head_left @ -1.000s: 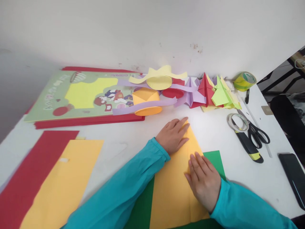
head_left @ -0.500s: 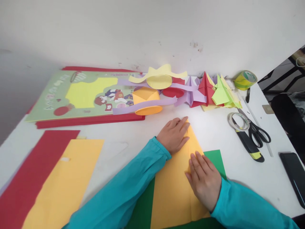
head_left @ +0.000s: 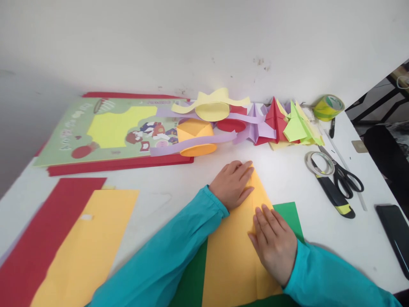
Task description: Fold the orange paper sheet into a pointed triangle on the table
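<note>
A yellow-orange sheet of paper (head_left: 230,256), folded to a point at its far end, lies in front of me on a green sheet (head_left: 289,213). My left hand (head_left: 232,184) presses on the paper near that point, fingers stretched out over the folded edge. Lower down on the right flap rests my right hand (head_left: 275,243), its fingers flat and extended along the paper. Neither hand grips anything. Parts of the folded edges are hidden under my palms.
Folded paper planes (head_left: 276,121) and paper-strip shapes (head_left: 212,108) stand along the wall, beside a printed paper pack (head_left: 70,132). Scissors (head_left: 347,179), a tape roll (head_left: 320,163), a cutter knife (head_left: 335,196) and a phone (head_left: 393,238) lie right. Red (head_left: 57,221) and yellow-orange sheets (head_left: 92,243) lie left.
The view has tilted very slightly, so things sit a little lower. Both hands stay in nearly the same place on the folded paper.
</note>
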The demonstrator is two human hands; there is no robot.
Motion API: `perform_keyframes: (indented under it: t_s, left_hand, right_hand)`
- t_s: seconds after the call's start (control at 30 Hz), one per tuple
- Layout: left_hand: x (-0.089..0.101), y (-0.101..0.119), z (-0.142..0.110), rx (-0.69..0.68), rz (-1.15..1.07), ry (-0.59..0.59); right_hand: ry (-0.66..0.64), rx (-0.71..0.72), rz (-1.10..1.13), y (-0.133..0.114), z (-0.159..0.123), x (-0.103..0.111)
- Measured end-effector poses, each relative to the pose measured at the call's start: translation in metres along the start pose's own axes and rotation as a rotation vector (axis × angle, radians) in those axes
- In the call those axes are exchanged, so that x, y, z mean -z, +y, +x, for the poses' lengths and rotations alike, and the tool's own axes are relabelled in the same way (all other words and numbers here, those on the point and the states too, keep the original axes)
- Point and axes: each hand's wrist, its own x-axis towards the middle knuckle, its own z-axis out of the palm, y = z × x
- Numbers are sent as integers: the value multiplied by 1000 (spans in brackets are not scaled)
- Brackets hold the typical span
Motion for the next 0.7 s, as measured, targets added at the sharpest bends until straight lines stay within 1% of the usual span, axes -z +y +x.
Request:
perform_keyframes:
  t_s: [0.13, 0.4, 0.7]
  left_hand:
    - [1, 1, 0, 3, 14, -10]
    - [6, 3, 2, 32, 43, -74]
    - [4, 1, 1, 40, 28, -90]
  right_hand:
    - [4, -1, 5, 0, 0, 0]
    - [-12, 7, 12, 1, 1, 2]
    - [-12, 19, 0, 1, 0, 2]
